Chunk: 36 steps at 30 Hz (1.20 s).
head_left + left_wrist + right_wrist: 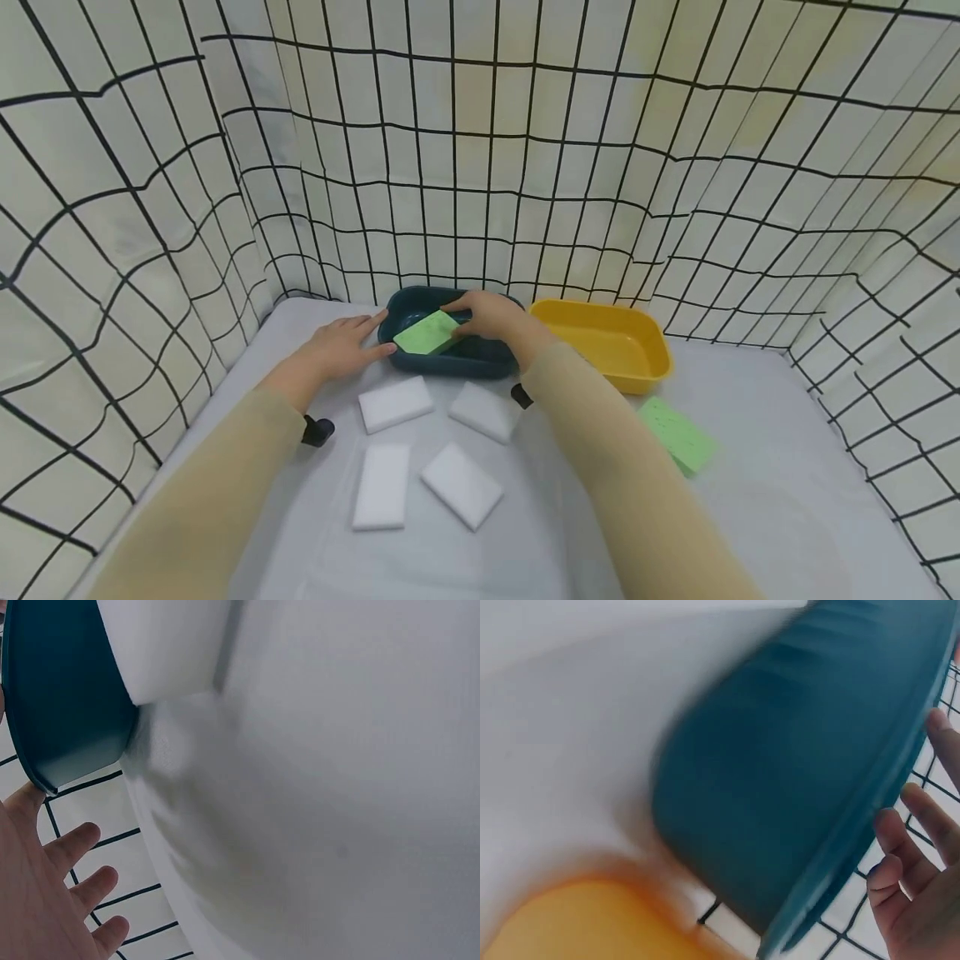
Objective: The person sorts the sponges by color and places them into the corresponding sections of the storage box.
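A light green sponge (426, 333) is tilted inside the dark teal basin (450, 365), its left end by the basin's left wall. My right hand (491, 321) reaches over the basin and pinches the sponge's right end between thumb and fingers. In the right wrist view the sponge is hidden behind the basin's side (780, 765). At the basin's left end, my left hand (341, 346) has its fingers spread, with fingertips right at the rim. The left wrist view shows this hand (37, 877) with one fingertip against the rim and the other fingers extended.
Several white rectangular blocks, one (395, 404) nearest the basin, lie on the white-covered table (787, 500). A yellow basin (611, 333) stands right of the teal one. Another green sponge (677, 433) lies near my right sleeve. Black wire mesh (487, 158) encloses the back and sides.
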{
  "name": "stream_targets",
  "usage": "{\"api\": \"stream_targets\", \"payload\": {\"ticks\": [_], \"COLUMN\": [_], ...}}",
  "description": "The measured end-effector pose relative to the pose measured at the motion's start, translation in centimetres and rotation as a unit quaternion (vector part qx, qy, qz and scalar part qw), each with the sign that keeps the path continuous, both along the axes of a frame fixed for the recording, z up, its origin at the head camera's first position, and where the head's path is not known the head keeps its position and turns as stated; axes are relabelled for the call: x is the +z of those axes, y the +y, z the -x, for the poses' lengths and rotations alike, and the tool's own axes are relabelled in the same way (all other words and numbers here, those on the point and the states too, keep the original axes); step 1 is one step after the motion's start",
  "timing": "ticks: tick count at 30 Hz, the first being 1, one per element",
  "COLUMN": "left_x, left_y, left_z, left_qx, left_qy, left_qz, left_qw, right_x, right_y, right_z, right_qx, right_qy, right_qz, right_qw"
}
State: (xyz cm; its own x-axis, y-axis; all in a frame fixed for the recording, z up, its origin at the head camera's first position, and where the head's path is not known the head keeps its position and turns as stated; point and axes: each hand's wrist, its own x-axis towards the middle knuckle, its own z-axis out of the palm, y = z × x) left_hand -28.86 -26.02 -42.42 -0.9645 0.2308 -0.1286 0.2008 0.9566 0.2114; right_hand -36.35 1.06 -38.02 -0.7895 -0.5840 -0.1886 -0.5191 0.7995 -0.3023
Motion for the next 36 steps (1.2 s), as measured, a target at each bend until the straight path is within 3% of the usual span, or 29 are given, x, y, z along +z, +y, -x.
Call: {"api": "stream_targets", "payload": {"ticks": [10,20,28,36], "left_x": [-0.3,-0.2,0.0,0.0], "left_y": [0.3,0.5,0.4,0.7], "left_z": [-0.1,-0.1,-0.3,-0.2], "left_qx": [-0.003,0.002,0.001,0.005], "left_qy": [0.005,-0.001,-0.005,-0.016], "left_qz": [0.002,-0.001,-0.005,-0.011], "left_qw": [1.0000,1.0000,1.0000,0.9998], "right_x": [1.9,3.1,2.7,0.9], "right_y": [4.3,11.3,18.1,25.0], "right_z": [-1.4,-4.5,-7.9,-12.0], "right_qx": [-0.033,-0.074,-0.091,-0.112], "right_qy": [0.030,0.027,0.029,0.045], "right_qz": [0.042,0.067,0.074,0.056], "right_qw": [0.998,0.995,0.993,0.991]}}
